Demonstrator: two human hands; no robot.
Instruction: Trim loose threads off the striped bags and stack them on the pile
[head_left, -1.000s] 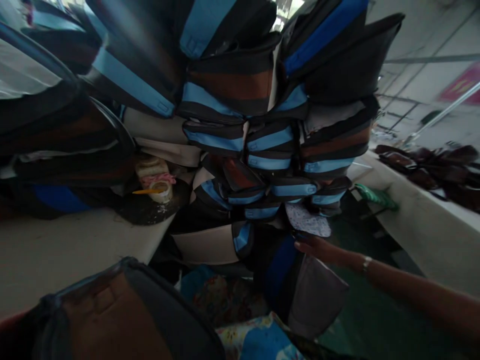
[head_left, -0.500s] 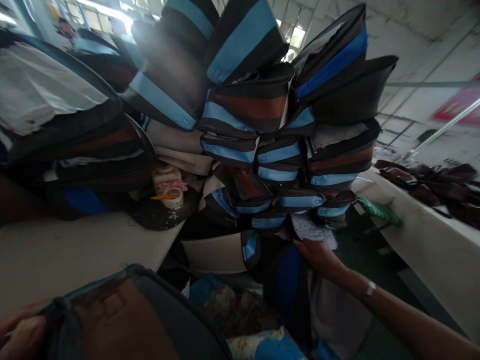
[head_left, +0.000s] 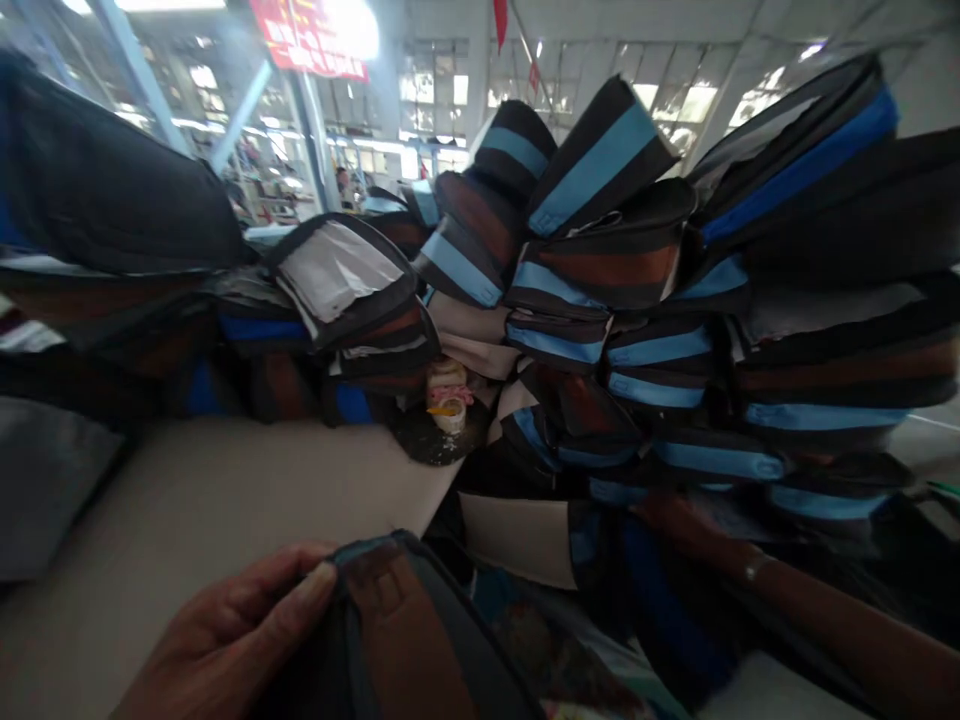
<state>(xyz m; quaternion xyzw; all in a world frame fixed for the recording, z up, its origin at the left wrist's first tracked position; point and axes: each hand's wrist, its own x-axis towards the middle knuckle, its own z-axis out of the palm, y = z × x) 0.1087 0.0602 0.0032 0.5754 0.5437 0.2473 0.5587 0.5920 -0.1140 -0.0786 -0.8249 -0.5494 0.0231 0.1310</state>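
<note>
My left hand (head_left: 232, 630) grips the edge of a brown and dark bag piece (head_left: 420, 640) at the bottom of the view, thumb pressed on its rim. My right hand (head_left: 679, 515) reaches forward into the base of a tall pile of black, light-blue and brown bag pieces (head_left: 637, 300). Its fingers are buried among the dark pieces and cannot be made out. A bracelet (head_left: 752, 568) sits on that wrist.
A pale worktable (head_left: 187, 510) lies on the left. A roll of tape with a yellow tool (head_left: 448, 408) stands at the foot of the pile. More dark bag pieces (head_left: 112, 270) are stacked at the left. Patterned cloth (head_left: 540, 650) lies below the table edge.
The view has swung up and to the left. My left hand has come into sight holding the brown piece. My right hand has pushed deeper under the pile.
</note>
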